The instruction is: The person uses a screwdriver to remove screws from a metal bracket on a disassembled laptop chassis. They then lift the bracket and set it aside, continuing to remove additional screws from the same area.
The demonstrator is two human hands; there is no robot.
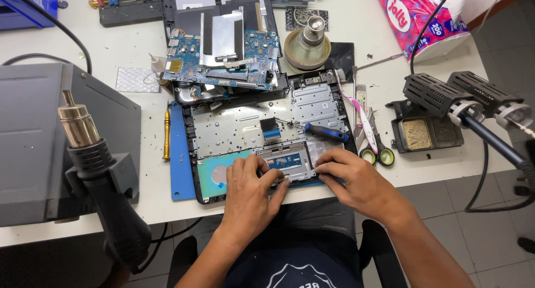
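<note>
The opened laptop base (245, 126) lies flat on a blue mat (179, 160), its near edge at the table's edge so both hands reach in from below. Beyond the hands, the blue motherboard (223, 57) rests on the far end of the chassis, lifted clear of the work. Just left of the grip sits the hard drive (214, 174) in its bay. The touchpad board (287, 161) lies directly ahead of the fingertips. The left hand (251, 190) curls its fingers down, pinching something small at the chassis's front edge; what it is I cannot tell. The right hand (351, 179) presses flat beside it, steadying the frame. A blue-handled screwdriver (326, 132) rests just beyond the right hand, within easy reach.
</note>
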